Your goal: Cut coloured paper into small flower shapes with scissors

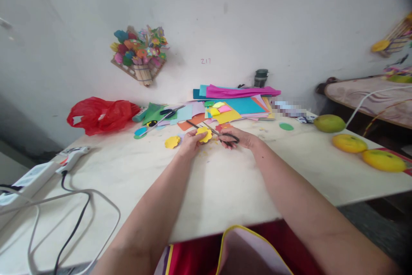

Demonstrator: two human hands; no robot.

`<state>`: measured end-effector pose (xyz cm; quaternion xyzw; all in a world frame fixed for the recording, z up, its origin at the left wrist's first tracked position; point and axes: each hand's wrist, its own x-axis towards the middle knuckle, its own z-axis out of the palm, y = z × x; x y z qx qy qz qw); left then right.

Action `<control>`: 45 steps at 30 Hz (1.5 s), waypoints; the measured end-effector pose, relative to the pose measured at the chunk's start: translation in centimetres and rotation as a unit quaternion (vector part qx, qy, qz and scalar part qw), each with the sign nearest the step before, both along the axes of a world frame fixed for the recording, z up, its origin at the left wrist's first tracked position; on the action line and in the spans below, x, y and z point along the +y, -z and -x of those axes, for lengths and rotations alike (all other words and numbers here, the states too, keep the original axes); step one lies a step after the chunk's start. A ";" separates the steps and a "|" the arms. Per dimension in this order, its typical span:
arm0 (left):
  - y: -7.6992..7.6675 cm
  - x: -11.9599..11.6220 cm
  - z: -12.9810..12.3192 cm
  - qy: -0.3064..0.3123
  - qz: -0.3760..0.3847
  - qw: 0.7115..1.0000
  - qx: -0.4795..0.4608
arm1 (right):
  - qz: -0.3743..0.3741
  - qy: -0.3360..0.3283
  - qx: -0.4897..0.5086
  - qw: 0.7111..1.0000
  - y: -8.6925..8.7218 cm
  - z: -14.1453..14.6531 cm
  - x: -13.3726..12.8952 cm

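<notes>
pink "217" point(205, 61) on wall point(251, 34)

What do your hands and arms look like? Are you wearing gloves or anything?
No gloves: my left hand and right hand are bare, with five-fingered human shapes. No sleeves, watch or bracelet show on my forearms. I can't tell about rings.

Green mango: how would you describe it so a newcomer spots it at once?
Start at the pale table and go to its right-hand edge. The green mango lies there, farthest from the person in a slanting row of three. Its dull green skin sets it apart from the two yellow mangoes.
</notes>
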<state>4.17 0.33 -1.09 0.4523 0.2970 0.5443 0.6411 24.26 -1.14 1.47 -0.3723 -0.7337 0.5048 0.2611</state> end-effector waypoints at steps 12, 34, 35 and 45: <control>-0.1 0.1 0.4 -0.006 0.010 1.000 -0.006 | 0.024 0.013 -0.021 0.999 0.3 -0.2 0.4; 0.1 0.3 0.4 -0.009 0.007 1.000 -0.002 | 0.069 0.032 0.002 0.997 1.2 -0.2 1.3; 0.1 0.3 0.4 -0.006 0.006 1.000 -0.001 | 0.068 0.032 0.002 0.997 1.2 -0.2 1.3; 0.2 0.3 0.4 -0.008 0.007 1.000 0.004 | 0.060 0.033 -0.003 0.998 1.1 -0.2 1.2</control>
